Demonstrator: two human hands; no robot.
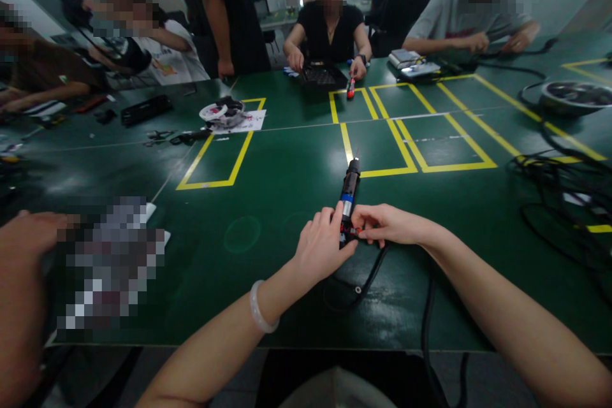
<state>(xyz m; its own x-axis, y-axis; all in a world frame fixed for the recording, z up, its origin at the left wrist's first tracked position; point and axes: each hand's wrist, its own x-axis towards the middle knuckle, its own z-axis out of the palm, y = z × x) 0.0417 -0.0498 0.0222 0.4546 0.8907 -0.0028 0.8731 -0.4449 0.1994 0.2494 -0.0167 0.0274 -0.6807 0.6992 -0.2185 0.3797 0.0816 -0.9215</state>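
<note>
A black cylindrical tool (350,182) with a blue band and a thin metal tip lies on the green table, its tip pointing away from me. My left hand (322,243) is wrapped over the tool's near end. On the right side of that end, my right hand (382,224) pinches a small red part (356,231). The fingers partly hide how the red part meets the tool. A black cable (375,271) curves on the table just below my hands.
Yellow tape rectangles (389,173) mark the table ahead. Tangled black cables (549,204) and a round device (576,97) are at the right. White paper (255,120) with a ring-shaped object lies ahead left. Several people sit around; another person's arm (23,268) reaches in at left.
</note>
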